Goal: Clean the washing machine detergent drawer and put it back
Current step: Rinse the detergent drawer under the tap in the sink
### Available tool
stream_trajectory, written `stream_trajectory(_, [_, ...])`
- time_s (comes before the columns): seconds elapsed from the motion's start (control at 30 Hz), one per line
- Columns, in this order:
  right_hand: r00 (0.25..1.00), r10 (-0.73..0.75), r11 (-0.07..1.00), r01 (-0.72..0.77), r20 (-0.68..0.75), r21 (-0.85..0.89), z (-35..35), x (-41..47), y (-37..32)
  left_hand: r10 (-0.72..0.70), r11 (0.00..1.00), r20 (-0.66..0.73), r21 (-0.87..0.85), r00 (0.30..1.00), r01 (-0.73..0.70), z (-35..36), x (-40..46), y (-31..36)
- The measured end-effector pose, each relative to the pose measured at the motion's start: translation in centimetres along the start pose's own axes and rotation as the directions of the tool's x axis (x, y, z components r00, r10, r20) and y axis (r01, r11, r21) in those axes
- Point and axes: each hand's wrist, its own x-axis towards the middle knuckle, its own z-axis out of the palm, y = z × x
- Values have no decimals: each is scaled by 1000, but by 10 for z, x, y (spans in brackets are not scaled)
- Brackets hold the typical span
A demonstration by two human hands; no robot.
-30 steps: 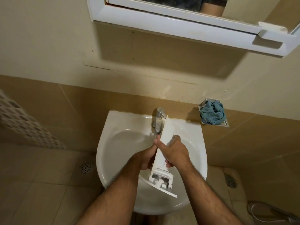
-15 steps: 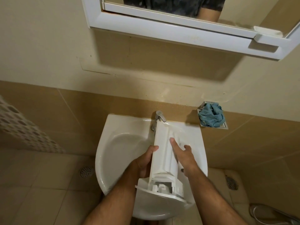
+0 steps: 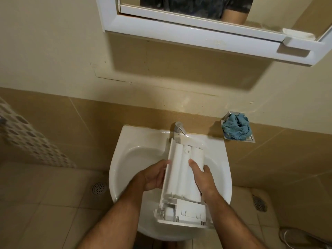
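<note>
The white plastic detergent drawer [image 3: 181,178] is held over the white sink [image 3: 129,159], underside up, its front panel towards me and its far end under the chrome tap [image 3: 177,132]. My left hand [image 3: 154,177] grips the drawer's left edge. My right hand [image 3: 203,178] lies flat on the drawer's right side, fingers pressed along its ribbed underside. No running water is visible.
A blue cloth [image 3: 236,129] sits in a metal holder on the wall right of the sink. A white-framed mirror cabinet [image 3: 197,36] hangs overhead. Floor drains [image 3: 98,188] lie left and right of the basin, and a chrome hose [image 3: 305,238] lies at bottom right.
The drawer has been turned from on edge to flat with its underside facing up. My right hand shifted from gripping its top edge to resting on its right side.
</note>
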Motion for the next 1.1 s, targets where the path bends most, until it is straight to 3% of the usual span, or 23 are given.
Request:
stream_trajectory(0.4, [997,26,933,1,70,-361,7,0,4,7,998,-26,-55,1000,-9,-8,-7,-24])
stream_trajectory(0.57, [993,-17,896,65,113,-440,23,11,-4,46,993,-153,-101,987,-62,-7,-8,-29])
stream_trajectory(0.83, [971,-37,903,134,236,-409,29,23,-5,226,933,-359,-187,905,-307,6,2,-40])
stream_trajectory(0.97, [965,3,881,122,263,-458,27,23,-6,218,935,-464,-153,859,-320,14,9,-46])
stream_trajectory(1.1, [959,55,816,118,279,-567,23,24,-14,190,914,-500,-224,845,-338,20,12,-54])
